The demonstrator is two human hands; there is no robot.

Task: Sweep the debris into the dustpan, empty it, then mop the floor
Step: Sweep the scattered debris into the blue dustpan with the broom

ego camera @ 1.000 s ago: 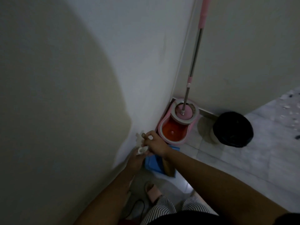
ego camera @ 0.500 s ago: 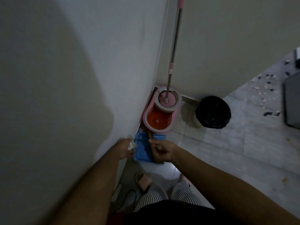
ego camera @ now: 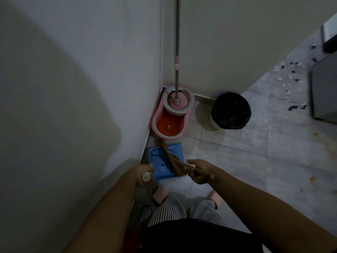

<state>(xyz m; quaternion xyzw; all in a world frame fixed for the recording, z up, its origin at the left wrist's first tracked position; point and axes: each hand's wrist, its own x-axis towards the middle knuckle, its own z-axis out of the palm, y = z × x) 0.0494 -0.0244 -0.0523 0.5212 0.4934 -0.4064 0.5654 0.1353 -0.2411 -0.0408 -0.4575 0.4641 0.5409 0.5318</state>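
Blue dustpan (ego camera: 165, 162) at 6 o'clock; left hand (ego camera: 143, 171) clenched on a white-capped handle (ego camera: 146, 177), right hand (ego camera: 199, 171) grasping brown broom (ego camera: 177, 166). Could knock mop bucket (ego camera: 170, 123) at 12 when lifting; debris (ego camera: 288, 79) at 2.

Head-worn wide-angle, one view. Looks forward and steeply down into a room corner. Closest in: striped trousers (ego camera: 169, 210) straight below the lens, both forearms entering from the bottom edge. Left hand (ego camera: 144, 171) gripping a white-capped handle (ego camera: 146, 177) and right hand (ego camera: 199, 173) gripping the broom (ego camera: 176, 167) sit low-centre, near. Mop bucket (ego camera: 170, 125) in the corner at mid-frame, farther off. Wall (ego camera: 73, 88) fills the left half; floor (ego camera: 255, 161) runs to the right edge.
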